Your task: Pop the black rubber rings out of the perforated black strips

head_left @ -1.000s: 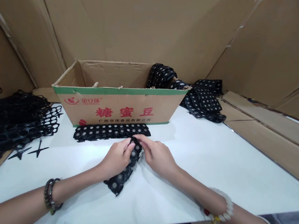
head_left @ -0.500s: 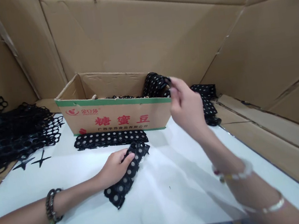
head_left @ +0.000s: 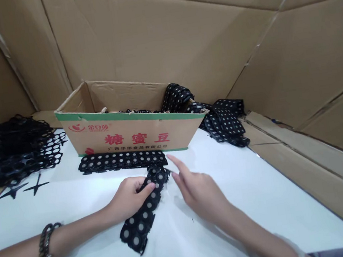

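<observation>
My left hand [head_left: 133, 197] grips a black strip with two rows of pale round dots [head_left: 140, 220], thumb on top, slanting over the white table. Just right of the strip's upper end is my right hand [head_left: 195, 182], its index finger and thumb apart and nothing between them. A second dotted black strip, seemingly a stack [head_left: 121, 160], lies flat along the foot of the cardboard box [head_left: 137, 135]. More dotted strips [head_left: 175, 96] stick out of the box's right end, and black pieces show inside it.
A heap of black perforated sheets [head_left: 11, 151] covers the table's left side, with black star-shaped pieces [head_left: 35, 184] in front. Further dotted strips [head_left: 225, 123] lie right of the box. Cardboard walls [head_left: 161, 36] surround the white table [head_left: 248, 202].
My right hand has come down from the box's right corner to beside the held strip, and its fingers have parted. My left hand keeps its hold.
</observation>
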Demonstrator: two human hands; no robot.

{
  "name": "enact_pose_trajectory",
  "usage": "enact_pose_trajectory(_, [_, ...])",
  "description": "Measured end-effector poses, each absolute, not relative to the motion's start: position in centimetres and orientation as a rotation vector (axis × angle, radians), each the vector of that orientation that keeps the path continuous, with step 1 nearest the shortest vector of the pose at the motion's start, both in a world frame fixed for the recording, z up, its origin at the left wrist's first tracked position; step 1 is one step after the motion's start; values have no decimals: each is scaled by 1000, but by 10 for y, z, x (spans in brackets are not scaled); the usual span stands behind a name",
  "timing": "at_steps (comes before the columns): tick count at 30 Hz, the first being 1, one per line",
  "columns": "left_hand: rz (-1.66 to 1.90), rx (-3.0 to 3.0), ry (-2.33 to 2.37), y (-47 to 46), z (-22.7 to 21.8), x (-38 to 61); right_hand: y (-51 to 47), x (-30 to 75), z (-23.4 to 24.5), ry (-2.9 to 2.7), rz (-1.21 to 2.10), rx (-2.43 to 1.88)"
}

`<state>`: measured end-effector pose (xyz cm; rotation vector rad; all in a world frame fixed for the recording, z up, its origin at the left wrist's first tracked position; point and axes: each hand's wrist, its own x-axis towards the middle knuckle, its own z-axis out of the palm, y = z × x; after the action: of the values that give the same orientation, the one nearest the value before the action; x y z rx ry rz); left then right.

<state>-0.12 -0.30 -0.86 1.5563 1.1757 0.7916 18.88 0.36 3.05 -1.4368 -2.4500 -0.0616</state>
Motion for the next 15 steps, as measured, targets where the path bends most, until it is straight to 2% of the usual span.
enact_pose_trajectory(5, [815, 1607, 1158, -4, -5, -2, -6, 184, -3, -2624, -160, -1385])
enact_pose_trajectory(15, [795, 1769, 1266, -5, -9, -1, -14, 160, 4, -2764, -262, -1813])
